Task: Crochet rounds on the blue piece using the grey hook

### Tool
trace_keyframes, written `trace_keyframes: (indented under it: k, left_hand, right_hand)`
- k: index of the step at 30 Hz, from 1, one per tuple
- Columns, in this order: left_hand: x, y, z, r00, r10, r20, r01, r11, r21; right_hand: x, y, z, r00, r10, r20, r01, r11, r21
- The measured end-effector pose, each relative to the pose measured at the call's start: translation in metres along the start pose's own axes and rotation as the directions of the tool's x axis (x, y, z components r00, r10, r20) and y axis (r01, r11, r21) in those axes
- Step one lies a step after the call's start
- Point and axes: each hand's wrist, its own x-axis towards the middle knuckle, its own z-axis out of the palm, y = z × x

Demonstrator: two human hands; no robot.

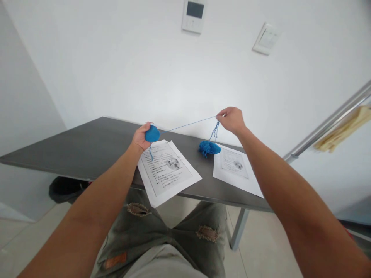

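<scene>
A flat, rounded blue piece (152, 133) is gripped in my left hand (141, 136), above the left printed sheet; whether it is wound yarn or a disc I cannot tell. A short yarn tail (151, 152) dangles below it. From this piece a taut blue yarn strand (188, 124) runs up to my right hand (232, 119), whose thumb and fingertips pinch it. Several looser strands (215, 131) drop from those fingertips to a tangled heap of blue yarn (209, 148), which sits on the dark table (72, 143) between the two sheets.
One printed sheet (168, 173) overhangs the table's front edge; another sheet (237, 166) lies to the right under my right forearm. A white wall stands behind the table. A black bag-like object (65, 189) is below at left, and a metal rail with yellow cloth (344, 127) is at right.
</scene>
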Motion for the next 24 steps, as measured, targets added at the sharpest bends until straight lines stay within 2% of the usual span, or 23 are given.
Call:
trace_keyframes:
  k: [3,6,11,13,16,18,20,24]
  left_hand:
    - [0.001,0.002,-0.004,1.000,0.001,-0.021,-0.001,1.000,-0.007]
    - [0.002,0.007,-0.006,0.998,0.029,-0.052,-0.032,0.998,-0.045]
    - [0.002,0.021,-0.003,0.990,0.098,-0.104,-0.112,0.983,-0.147]
    - [0.000,0.028,0.000,0.988,0.108,-0.106,-0.126,0.977,-0.174]
    - [-0.002,0.033,0.007,0.988,0.118,-0.100,-0.137,0.970,-0.200]
    - [-0.004,0.032,0.013,0.989,0.117,-0.091,-0.134,0.970,-0.205]
    - [-0.004,0.028,0.021,0.990,0.118,-0.080,-0.132,0.969,-0.207]
    - [-0.002,0.028,0.044,0.991,0.137,-0.015,-0.137,0.972,-0.193]
  right_hand:
    - [0.010,-0.007,-0.005,0.991,0.005,-0.135,-0.010,0.999,-0.037]
    - [0.013,-0.007,-0.007,0.983,0.015,-0.184,-0.028,0.997,-0.070]
    - [0.012,0.011,-0.013,0.960,0.050,-0.275,-0.074,0.994,-0.079]
    - [0.008,0.016,-0.010,0.963,0.036,-0.266,-0.060,0.995,-0.081]
    - [0.002,0.016,-0.002,0.988,0.000,-0.153,-0.014,0.996,-0.088]
    - [0.002,0.012,-0.004,0.994,-0.011,-0.111,0.001,0.996,-0.087]
    - [0.009,0.005,-0.019,0.988,0.009,-0.154,-0.022,0.997,-0.080]
    - [0.033,-0.010,-0.071,0.956,0.085,-0.279,-0.098,0.995,-0.030]
